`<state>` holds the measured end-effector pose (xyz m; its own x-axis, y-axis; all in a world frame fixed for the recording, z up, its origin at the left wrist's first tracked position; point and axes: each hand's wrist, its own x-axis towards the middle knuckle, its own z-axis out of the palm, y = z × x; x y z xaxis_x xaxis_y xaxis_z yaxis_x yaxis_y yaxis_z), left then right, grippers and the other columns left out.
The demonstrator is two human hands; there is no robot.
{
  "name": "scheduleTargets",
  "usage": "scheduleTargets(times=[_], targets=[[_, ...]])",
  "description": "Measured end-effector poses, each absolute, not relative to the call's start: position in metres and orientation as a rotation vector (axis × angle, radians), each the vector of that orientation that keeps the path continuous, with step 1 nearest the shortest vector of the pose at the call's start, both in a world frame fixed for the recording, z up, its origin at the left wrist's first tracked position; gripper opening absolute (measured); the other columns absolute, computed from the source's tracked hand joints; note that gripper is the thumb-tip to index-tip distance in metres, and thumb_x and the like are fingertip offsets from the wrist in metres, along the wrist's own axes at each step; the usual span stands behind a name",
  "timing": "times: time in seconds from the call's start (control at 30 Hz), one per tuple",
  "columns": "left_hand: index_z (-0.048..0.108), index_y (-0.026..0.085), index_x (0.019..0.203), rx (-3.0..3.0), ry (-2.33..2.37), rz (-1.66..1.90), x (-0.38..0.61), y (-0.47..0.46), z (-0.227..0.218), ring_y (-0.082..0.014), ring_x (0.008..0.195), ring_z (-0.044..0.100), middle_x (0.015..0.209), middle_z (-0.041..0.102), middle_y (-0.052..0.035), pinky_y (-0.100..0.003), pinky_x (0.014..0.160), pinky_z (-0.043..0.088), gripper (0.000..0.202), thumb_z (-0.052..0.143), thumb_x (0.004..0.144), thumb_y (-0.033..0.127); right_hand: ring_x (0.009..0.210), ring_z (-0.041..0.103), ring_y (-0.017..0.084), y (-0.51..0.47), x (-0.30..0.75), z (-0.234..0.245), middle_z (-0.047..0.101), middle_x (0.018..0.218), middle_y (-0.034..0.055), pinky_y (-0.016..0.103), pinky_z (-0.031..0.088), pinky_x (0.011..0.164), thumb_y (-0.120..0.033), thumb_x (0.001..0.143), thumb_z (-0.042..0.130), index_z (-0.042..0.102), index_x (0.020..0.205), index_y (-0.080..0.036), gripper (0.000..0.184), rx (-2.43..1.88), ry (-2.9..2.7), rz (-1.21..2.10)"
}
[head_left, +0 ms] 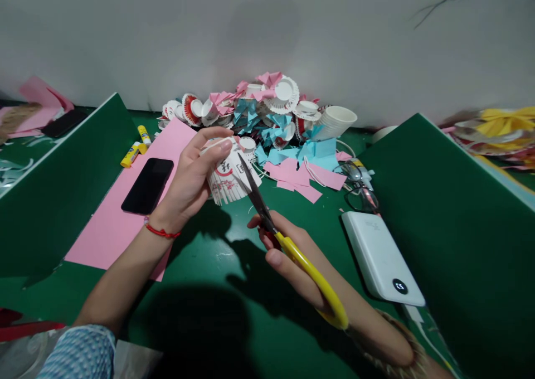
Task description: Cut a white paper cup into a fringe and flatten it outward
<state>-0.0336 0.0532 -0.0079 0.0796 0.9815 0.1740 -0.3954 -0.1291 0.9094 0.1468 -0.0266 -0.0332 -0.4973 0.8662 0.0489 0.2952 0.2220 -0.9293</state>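
The left grip pinches the fringed cup; the right grip is closed round the scissors, blades at the cup's edge. Beneath and between both grips the desk lies open (shadowed, though). Left of the left grip, the phone rests on a pink sheet, then a panel. Right of the right grip come the power bank and another panel. Beyond the grips, scraps and heaped cups crowd the way.

A dimly lit grey wall stands behind a green tabletop between two green partitions.
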Motion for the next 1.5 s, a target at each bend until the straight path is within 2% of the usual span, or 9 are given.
scheduleTargets(times=[0.3,0.77,1.1,1.37,1.5], targets=[[0.06,0.022,0.088,1.069,0.744,1.397,-0.0334,0.0536,-0.0084,-0.0183,0.084,0.068,0.082,0.066,-0.0003,-0.031,0.077,0.054,0.016,0.068,0.075,0.027,0.058,0.036,0.013,-0.0278,0.1474,-0.0339,0.042,0.066,-0.0026,0.025,0.031,0.052,-0.07,0.085,0.039,0.051,0.101,-0.017,0.057,-1.06,-1.911,1.252],[0.061,0.021,0.085,1.041,0.744,1.398,-0.0329,0.0533,-0.007,-0.0147,0.077,0.068,0.08,0.069,0.001,-0.025,0.069,0.054,0.016,0.07,0.072,0.025,0.056,0.036,0.013,-0.0279,0.1462,-0.0316,0.041,0.063,-0.0035,0.026,0.031,0.052,-0.072,0.084,0.037,0.05,0.1,-0.017,0.059,-1.084,-1.92,1.255],[0.06,0.02,0.081,1.025,0.729,1.401,-0.0334,0.0544,-0.0094,-0.0209,0.089,0.07,0.078,0.068,0.0011,-0.035,0.081,0.055,0.018,0.074,0.071,0.027,0.055,0.036,0.012,-0.0286,0.1457,-0.0332,0.044,0.061,-0.0028,0.025,0.032,0.052,-0.07,0.087,0.032,0.052,0.094,-0.017,0.057,-1.114,-1.921,1.168],[0.061,0.02,0.074,0.954,0.728,1.409,-0.0331,0.0543,-0.0073,-0.0181,0.088,0.07,0.08,0.071,0.0032,-0.031,0.08,0.057,0.012,0.072,0.069,0.02,0.053,0.034,0.011,-0.031,0.1459,-0.0338,0.042,0.059,-0.0036,0.025,0.03,0.05,-0.067,0.089,0.034,0.054,0.089,-0.017,0.054,-1.172,-1.893,1.163],[0.061,0.02,0.074,0.954,0.73,1.409,-0.033,0.0541,-0.0065,-0.0192,0.092,0.07,0.079,0.071,0.0035,-0.033,0.082,0.056,0.012,0.072,0.069,0.02,0.052,0.033,0.011,-0.0304,0.145,-0.0347,0.04,0.056,-0.0043,0.024,0.028,0.047,-0.069,0.086,0.039,0.054,0.085,-0.018,0.053,-1.204,-1.835,1.207]])
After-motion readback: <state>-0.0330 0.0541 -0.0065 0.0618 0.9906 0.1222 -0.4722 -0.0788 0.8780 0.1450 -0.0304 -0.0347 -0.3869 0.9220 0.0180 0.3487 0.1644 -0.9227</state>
